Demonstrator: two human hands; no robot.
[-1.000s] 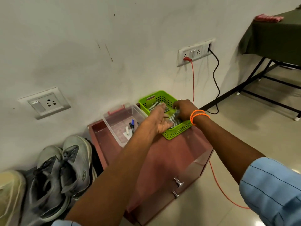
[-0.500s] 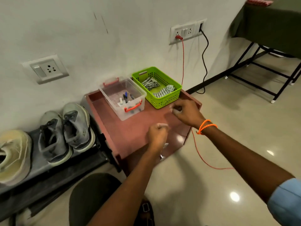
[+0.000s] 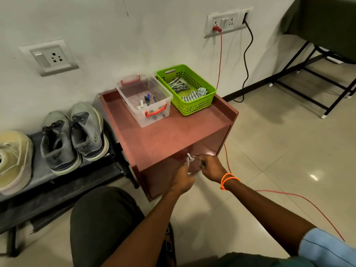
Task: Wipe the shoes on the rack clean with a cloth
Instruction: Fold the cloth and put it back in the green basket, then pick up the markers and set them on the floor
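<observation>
I'd pull evenly — both hands, left hand (image 3: pixel 182 179) and right hand (image 3: pixel 209 167), curl at the cabinet's (image 3: pixel 173 135) front handle (image 3: pixel 189 156); grip unclear.

No text, brand, number or sign can be read. The right grey shoe (image 3: pixel 87 132) bears a small emblem on its side (too small and blurred to make out), and the wall sockets (image 3: pixel 50 57) show no legible markings.

Single head cam – looks fwd and down at cabinet (image 3: pixel 173 135) front, shoe rack (image 3: pixel 57 182) at left.
</observation>
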